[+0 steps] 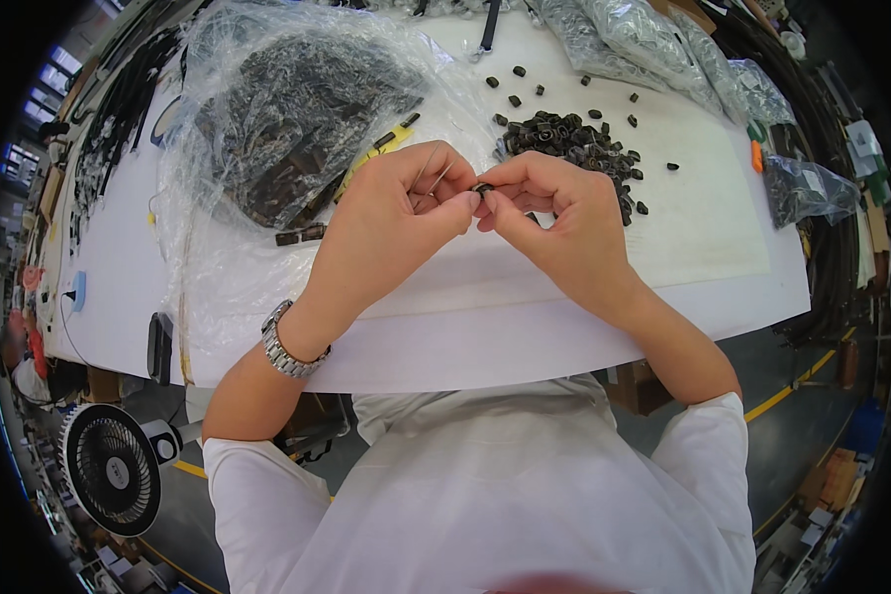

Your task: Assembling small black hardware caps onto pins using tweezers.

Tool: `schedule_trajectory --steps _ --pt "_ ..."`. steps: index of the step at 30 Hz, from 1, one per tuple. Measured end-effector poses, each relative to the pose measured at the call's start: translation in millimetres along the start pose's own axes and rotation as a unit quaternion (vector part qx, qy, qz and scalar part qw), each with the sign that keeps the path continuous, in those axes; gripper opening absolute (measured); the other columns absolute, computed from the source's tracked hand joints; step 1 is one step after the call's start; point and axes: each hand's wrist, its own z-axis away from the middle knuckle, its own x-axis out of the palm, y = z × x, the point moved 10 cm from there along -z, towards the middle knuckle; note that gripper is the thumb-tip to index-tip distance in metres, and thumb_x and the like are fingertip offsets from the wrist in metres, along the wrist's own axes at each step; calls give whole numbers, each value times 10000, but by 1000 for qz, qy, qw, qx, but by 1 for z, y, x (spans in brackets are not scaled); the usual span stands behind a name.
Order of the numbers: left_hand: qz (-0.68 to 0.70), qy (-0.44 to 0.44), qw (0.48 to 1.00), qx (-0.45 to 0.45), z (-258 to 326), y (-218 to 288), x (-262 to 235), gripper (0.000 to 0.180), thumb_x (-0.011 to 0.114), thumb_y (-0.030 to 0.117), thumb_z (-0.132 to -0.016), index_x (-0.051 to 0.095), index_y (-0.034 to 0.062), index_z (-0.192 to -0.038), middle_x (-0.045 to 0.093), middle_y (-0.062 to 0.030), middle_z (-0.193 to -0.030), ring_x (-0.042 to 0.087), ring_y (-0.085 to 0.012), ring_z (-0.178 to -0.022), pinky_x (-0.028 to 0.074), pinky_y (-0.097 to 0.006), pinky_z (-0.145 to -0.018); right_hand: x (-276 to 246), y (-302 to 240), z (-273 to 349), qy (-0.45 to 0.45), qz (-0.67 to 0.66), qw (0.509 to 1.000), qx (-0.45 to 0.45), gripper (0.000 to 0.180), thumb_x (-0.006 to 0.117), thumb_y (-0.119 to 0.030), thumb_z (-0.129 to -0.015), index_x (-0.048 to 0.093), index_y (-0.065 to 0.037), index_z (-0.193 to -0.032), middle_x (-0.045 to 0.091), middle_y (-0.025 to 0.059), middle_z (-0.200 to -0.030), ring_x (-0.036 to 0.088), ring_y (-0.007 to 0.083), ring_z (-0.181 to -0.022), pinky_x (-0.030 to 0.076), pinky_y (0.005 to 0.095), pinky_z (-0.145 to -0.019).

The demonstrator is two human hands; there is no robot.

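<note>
White worktable: just this side of the heap of black pieces, I see my left hand and right hand pinching one small black piece; seemingly light, stiff, best gripped by its sides

Both forearms rise from the lower edge and bend inward, so the 2 hands meet at the middle. The left hand is curled, its thumb and forefinger pinched together at the tips. The right hand faces it, fingers bent, its thumb and forefinger tips pressed against those of the left. Both wrists are slightly flexed.
</note>
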Motion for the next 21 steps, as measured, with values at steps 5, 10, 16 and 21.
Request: schedule_trajectory --steps 5,10,16,21 --pt "-25 -39 999 -20 -5 -5 2 141 691 81 -989 706 -23 -1083 704 -27 -934 652 -59 -808 476 -201 -723 -8 2 0 15 21 1000 12 113 723 -54 -947 732 36 -1015 813 112 -924 810 178 -845 627 284 -775" --pt "17 -43 999 3 -5 -5 -4 218 621 136 -1062 724 -19 -1176 631 4 -844 535 -55 -674 427 -217 -640 -24 5 -2 55 29 998 2 135 723 -56 -942 711 30 -1046 816 104 -915 805 164 -810 621 286 -740" --pt "65 -61 993 -82 6 1 9 253 589 143 -1092 751 -27 -1187 608 18 -808 502 -40 -617 393 -207 -534 -32 -5 -3 80 108 991 -14 123 740 -49 -926 704 14 -1024 808 108 -877 801 178 -761 606 283 -682" --pt "27 -3 1000 0 4 3 -4 228 649 102 -1059 747 -44 -1203 691 -1 -855 614 -40 -638 462 -208 -547 -27 -12 -1 85 172 979 -65 150 763 -57 -917 692 -6 -1038 790 111 -856 804 188 -774 603 296 -660"
